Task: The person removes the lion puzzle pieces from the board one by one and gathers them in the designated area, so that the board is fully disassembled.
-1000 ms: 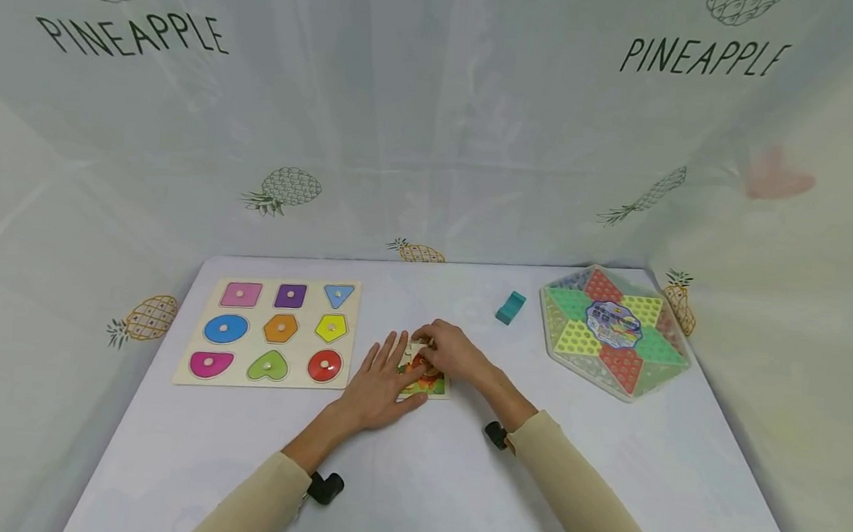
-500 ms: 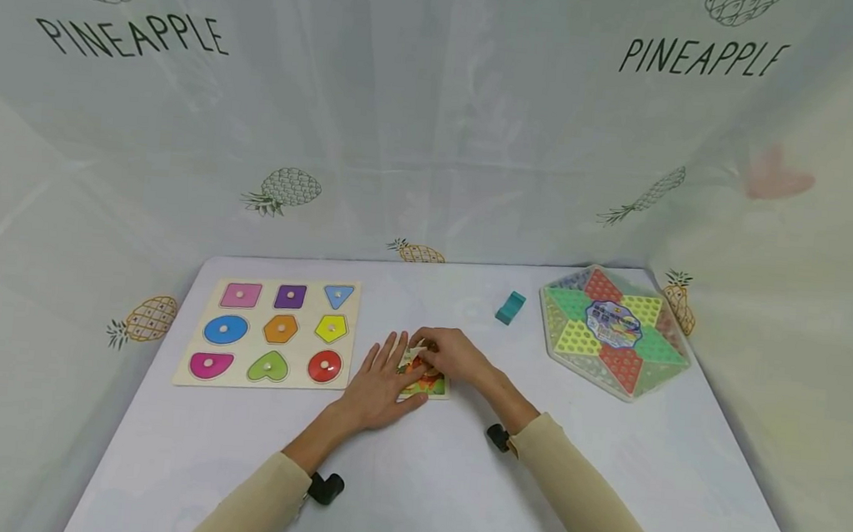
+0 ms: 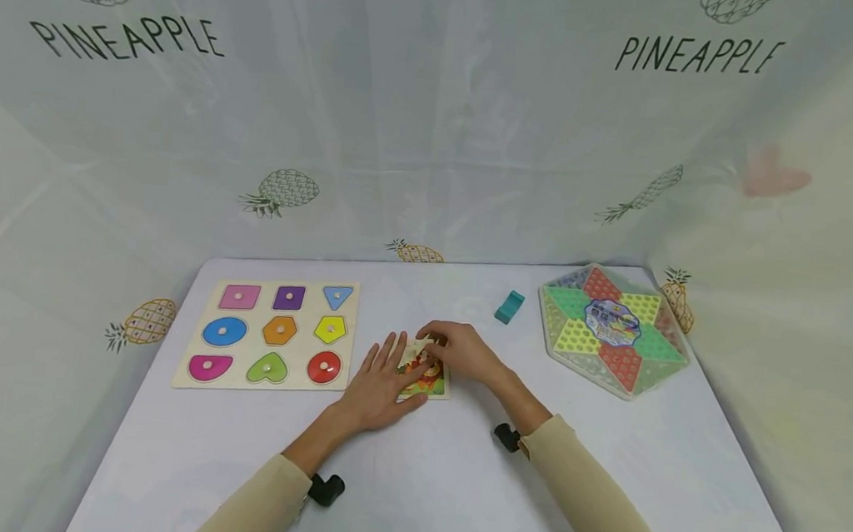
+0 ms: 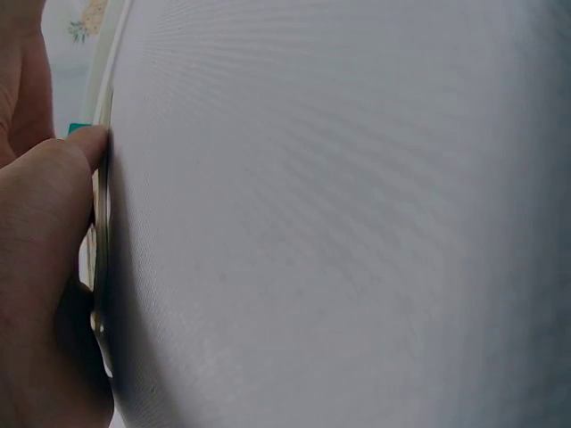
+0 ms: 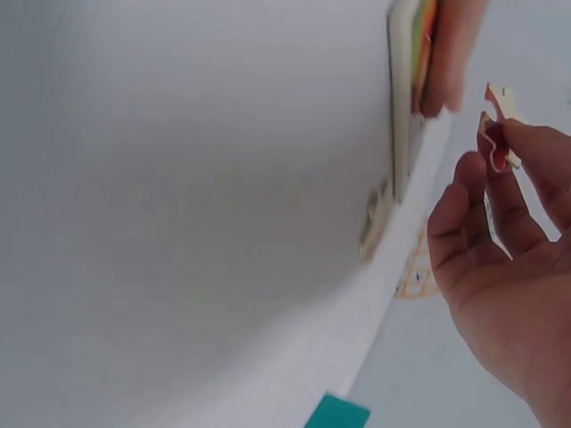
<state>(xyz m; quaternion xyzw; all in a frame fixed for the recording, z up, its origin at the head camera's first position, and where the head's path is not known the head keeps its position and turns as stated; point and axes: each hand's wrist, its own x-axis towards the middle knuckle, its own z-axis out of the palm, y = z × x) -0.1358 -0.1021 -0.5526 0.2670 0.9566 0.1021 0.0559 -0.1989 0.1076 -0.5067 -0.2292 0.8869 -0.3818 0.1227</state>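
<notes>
In the head view my left hand lies with spread fingers over the left part of a small picture jigsaw puzzle. Its thumb reaches the puzzle's near edge. Over the far right corner, my right hand holds a jigsaw piece between thumb and fingers, raised above the puzzle in the right wrist view. That piece is pale-edged with some red on it. A second small pale piece lies on the table just past the puzzle's edge. The left wrist view shows the left thumb at the board's edge.
Left of the hands lies a wooden shape puzzle board with knobbed coloured shapes. A teal block sits beyond the right hand. Farther right is a hexagonal Chinese checkers set. A pineapple-print curtain rises behind the white table.
My right hand has lifted and shifted slightly right and away, showing more of the jigsaw puzzle. The left hand has stayed in place on it.
</notes>
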